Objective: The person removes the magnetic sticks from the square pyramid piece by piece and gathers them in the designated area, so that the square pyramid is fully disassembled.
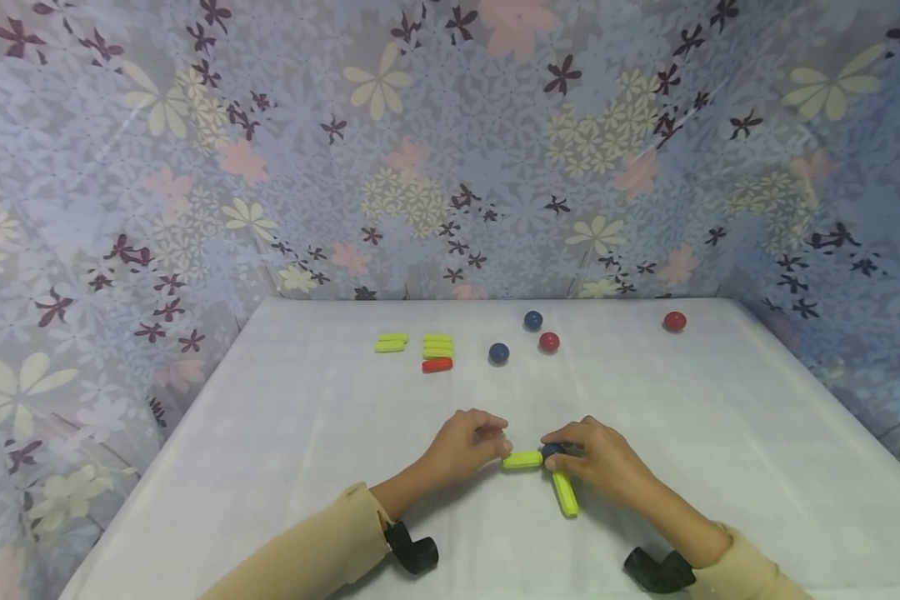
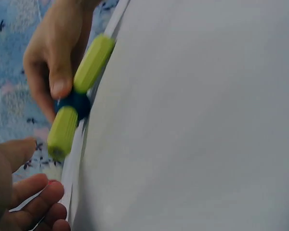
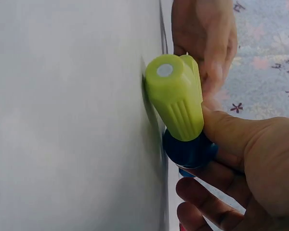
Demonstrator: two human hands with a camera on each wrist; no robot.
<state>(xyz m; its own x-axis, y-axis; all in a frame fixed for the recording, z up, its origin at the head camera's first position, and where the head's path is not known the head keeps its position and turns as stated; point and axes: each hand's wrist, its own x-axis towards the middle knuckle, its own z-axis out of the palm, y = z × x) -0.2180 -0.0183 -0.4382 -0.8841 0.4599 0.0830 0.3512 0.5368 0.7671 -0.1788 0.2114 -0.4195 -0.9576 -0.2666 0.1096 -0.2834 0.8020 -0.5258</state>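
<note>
My right hand (image 1: 600, 458) pinches a dark blue ball (image 3: 188, 150) between thumb and fingers. Two yellow-green rods join that ball at an angle: one rod (image 1: 522, 460) points left, the other rod (image 1: 565, 495) points toward the near edge. In the left wrist view, both rods stick out from the ball on opposite sides of the right thumb. By the free end of the left-pointing rod is my left hand (image 1: 465, 450), its thumb and fingers parted. The left wrist view shows a gap between those fingers (image 2: 36, 192) and the rod.
Farther back on the white table (image 1: 330, 467) lie several yellow-green rods (image 1: 437, 342), with a red rod (image 1: 437, 365) beside them. Two more blue balls (image 1: 498, 353) and a red ball (image 1: 549, 342) sit near the middle. Another red ball (image 1: 674, 322) is at the back right.
</note>
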